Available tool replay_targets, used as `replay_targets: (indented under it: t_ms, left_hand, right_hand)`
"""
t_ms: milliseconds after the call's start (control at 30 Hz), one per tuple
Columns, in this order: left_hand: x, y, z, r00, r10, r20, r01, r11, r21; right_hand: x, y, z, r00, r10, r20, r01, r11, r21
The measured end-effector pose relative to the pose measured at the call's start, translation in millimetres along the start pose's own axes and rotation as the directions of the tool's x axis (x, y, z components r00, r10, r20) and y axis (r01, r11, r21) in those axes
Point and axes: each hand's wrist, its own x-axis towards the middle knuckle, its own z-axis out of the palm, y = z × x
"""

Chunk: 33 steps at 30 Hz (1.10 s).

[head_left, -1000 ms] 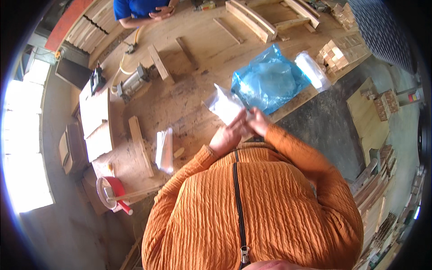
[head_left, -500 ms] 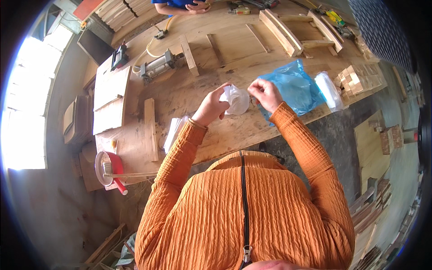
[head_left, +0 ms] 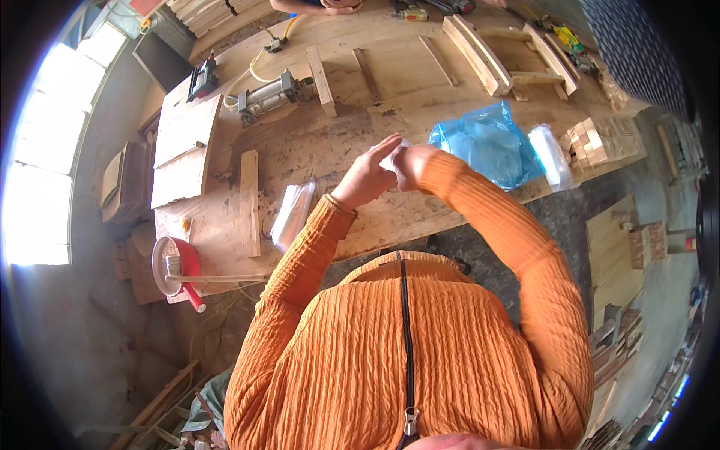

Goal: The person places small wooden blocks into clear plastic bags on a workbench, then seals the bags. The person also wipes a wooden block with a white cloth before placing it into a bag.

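A crumpled piece of white, see-through plastic film (head_left: 388, 160) is between my two hands, over the middle of the workbench. My left hand (head_left: 366, 177) holds it between thumb and fingers, the forefinger stretched along its far side. Up against it from the right is my right hand (head_left: 412, 166), bent at the wrist; its fingers point down and are mostly hidden, so their grip does not show. A blue plastic bag (head_left: 491, 146) lies flat just right of my hands. Left of my left wrist rests a stack of clear plastic sleeves (head_left: 292, 216).
A clear plastic roll or packet (head_left: 551, 157) lies beside stacked wood blocks (head_left: 604, 140). A metal cylinder (head_left: 266, 100) with a hose, wooden strips (head_left: 250, 202) and a wooden frame (head_left: 510, 60) lie around. A red pan (head_left: 184, 259) with a brush stands at the left corner. Another person's hands (head_left: 341, 6) rest at the far edge.
My right hand has moved left and turned down onto the film, closing the gap to my left hand. The film is now more covered. The other person's arms have shifted toward the upper edge.
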Motion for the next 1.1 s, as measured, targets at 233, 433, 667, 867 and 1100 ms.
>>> replay_targets:
  t_ms: [233,433,667,867,1100]
  left_hand:
    - [-1,17,-16,0.996,-0.043,0.076,0.045,0.999,-0.023]
    - [-25,-3,15,0.967,0.255,-0.018,-0.243,0.940,0.239]
    - [-33,-31,51,0.994,0.102,-0.042,-0.087,0.961,0.262]
    - [-55,-57,58,0.947,0.231,0.221,-0.310,0.832,0.461]
    - [-86,-82,-130,0.708,-0.138,-0.693,0.351,0.920,0.175]
  right_hand:
    - [-56,9,44,0.858,-0.236,-0.456,0.188,0.971,-0.148]
    - [25,-25,57,0.987,-0.097,0.125,0.154,0.770,-0.619]
    - [9,1,115,0.882,-0.153,-0.446,0.291,0.920,0.261]
    - [-68,24,115,0.810,0.063,-0.583,0.317,0.790,0.526]
    - [-69,17,115,0.698,0.175,-0.694,0.338,0.774,0.535]
